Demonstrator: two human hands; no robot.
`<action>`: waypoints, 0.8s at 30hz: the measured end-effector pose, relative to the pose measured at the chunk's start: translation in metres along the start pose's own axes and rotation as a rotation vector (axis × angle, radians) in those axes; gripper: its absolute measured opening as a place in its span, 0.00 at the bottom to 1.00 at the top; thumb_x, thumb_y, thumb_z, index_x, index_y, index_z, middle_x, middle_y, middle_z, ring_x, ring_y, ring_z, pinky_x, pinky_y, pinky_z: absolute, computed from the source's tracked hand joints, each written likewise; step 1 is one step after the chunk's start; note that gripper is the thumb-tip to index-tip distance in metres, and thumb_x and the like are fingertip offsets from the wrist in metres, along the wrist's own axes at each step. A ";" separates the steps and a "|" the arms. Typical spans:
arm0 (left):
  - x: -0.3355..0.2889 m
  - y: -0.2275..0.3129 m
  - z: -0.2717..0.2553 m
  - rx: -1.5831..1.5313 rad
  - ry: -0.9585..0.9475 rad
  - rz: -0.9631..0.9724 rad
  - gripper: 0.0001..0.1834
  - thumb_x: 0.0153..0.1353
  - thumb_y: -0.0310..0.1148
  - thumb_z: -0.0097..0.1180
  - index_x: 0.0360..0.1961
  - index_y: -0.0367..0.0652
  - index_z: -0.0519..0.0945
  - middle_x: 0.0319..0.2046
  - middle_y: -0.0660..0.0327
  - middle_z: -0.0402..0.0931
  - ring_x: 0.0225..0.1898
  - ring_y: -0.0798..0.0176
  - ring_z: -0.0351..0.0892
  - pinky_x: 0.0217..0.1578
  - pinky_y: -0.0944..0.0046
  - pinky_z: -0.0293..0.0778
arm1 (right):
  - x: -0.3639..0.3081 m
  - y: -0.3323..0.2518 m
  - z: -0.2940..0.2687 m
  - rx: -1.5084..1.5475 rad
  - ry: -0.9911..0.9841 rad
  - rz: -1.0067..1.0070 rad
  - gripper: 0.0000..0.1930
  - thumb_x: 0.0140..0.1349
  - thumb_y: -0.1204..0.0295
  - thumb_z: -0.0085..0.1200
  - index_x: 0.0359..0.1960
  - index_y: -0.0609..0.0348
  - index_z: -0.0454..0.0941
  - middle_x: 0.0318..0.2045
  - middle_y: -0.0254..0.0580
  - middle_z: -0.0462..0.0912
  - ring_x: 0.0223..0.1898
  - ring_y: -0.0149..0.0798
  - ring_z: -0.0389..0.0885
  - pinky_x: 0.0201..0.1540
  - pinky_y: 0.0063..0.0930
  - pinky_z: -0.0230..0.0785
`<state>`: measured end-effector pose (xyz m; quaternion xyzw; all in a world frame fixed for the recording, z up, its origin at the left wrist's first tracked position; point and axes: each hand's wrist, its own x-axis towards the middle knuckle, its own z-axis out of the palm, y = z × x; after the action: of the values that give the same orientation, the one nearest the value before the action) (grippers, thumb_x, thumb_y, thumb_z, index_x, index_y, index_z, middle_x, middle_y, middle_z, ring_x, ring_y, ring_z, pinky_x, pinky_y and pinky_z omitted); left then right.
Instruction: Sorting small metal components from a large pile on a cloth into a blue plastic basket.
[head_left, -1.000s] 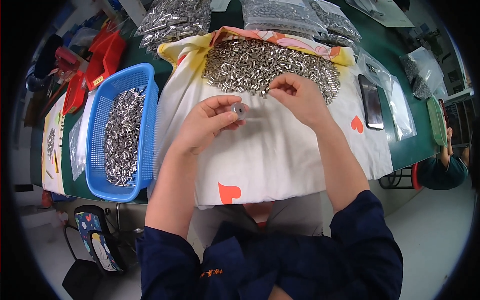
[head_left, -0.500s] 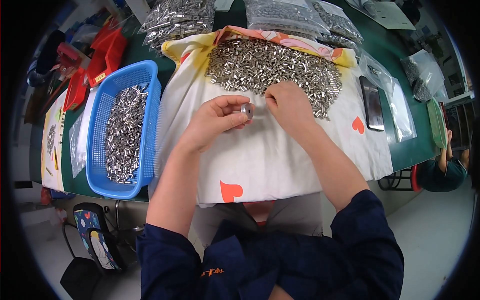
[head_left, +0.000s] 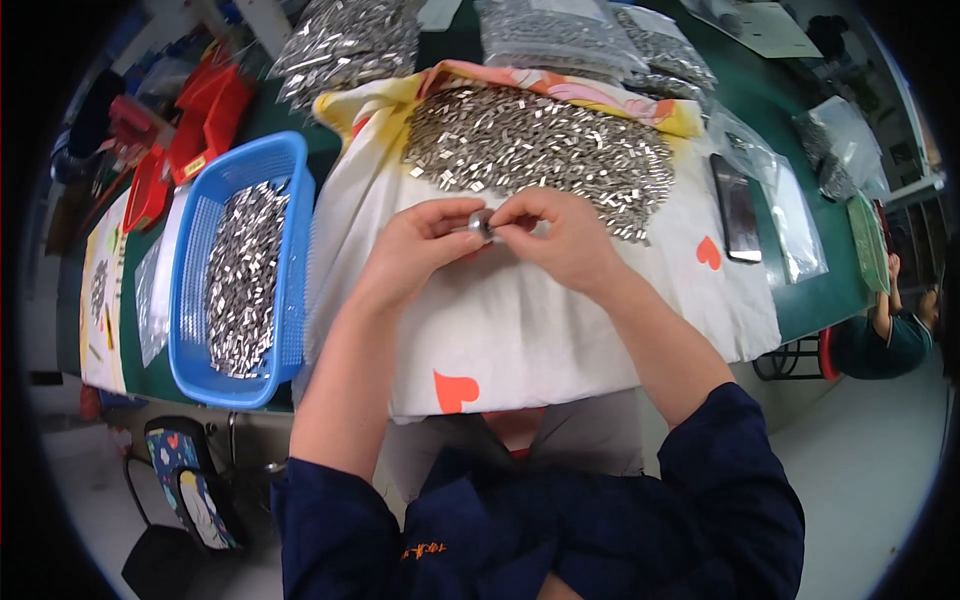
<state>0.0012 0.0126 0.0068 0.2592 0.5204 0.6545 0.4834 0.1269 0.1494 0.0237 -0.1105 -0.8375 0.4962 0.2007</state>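
Note:
My left hand (head_left: 425,240) is closed on a small round metal piece (head_left: 481,224), which in the earlier frame shows a hole in its face. My right hand (head_left: 555,235) meets it from the right, thumb and fingertips pinched at that face. Whatever sits in the pinch is too small and covered to make out. Just beyond both hands a wide heap of short silver metal sleeves (head_left: 540,140) lies on a white cloth (head_left: 540,340) with red hearts. On the left, a blue plastic basket (head_left: 292,260) holds many more such sleeves.
Clear bags of metal parts (head_left: 550,40) stand along the back of the green table (head_left: 820,270). A phone (head_left: 737,210) lies at the cloth's right edge, near a plastic bag (head_left: 795,220). Red bins (head_left: 208,120) are at the far left. Another person (head_left: 875,335) sits at far right.
My right hand has left the edge of the heap and come down and left to the metal piece. My left hand still holds that piece, now turned slightly. The view has shifted a little.

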 end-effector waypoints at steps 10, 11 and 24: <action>-0.005 -0.007 -0.002 0.053 0.061 -0.010 0.19 0.49 0.16 0.53 0.45 0.32 0.72 0.36 0.58 0.75 0.35 0.70 0.75 0.39 0.73 0.72 | -0.006 0.004 0.011 -0.166 0.057 -0.160 0.03 0.43 0.76 0.53 0.22 0.58 0.74 0.22 0.39 0.75 0.27 0.40 0.74 0.29 0.30 0.67; -0.005 -0.007 -0.003 0.055 0.058 -0.007 0.19 0.49 0.16 0.53 0.45 0.32 0.72 0.36 0.58 0.75 0.35 0.70 0.75 0.39 0.73 0.72 | -0.006 0.003 0.011 -0.168 0.061 -0.162 0.03 0.43 0.76 0.53 0.22 0.58 0.74 0.22 0.39 0.75 0.27 0.40 0.74 0.29 0.30 0.67; -0.008 -0.005 -0.002 0.056 0.029 0.009 0.17 0.50 0.17 0.53 0.44 0.32 0.73 0.34 0.59 0.76 0.34 0.69 0.76 0.36 0.74 0.72 | -0.003 0.003 0.003 -0.043 -0.062 -0.075 0.04 0.46 0.75 0.54 0.24 0.60 0.76 0.24 0.38 0.78 0.28 0.34 0.76 0.33 0.26 0.68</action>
<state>0.0042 0.0047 0.0026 0.2654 0.5443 0.6456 0.4652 0.1285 0.1477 0.0190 -0.0678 -0.8573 0.4735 0.1905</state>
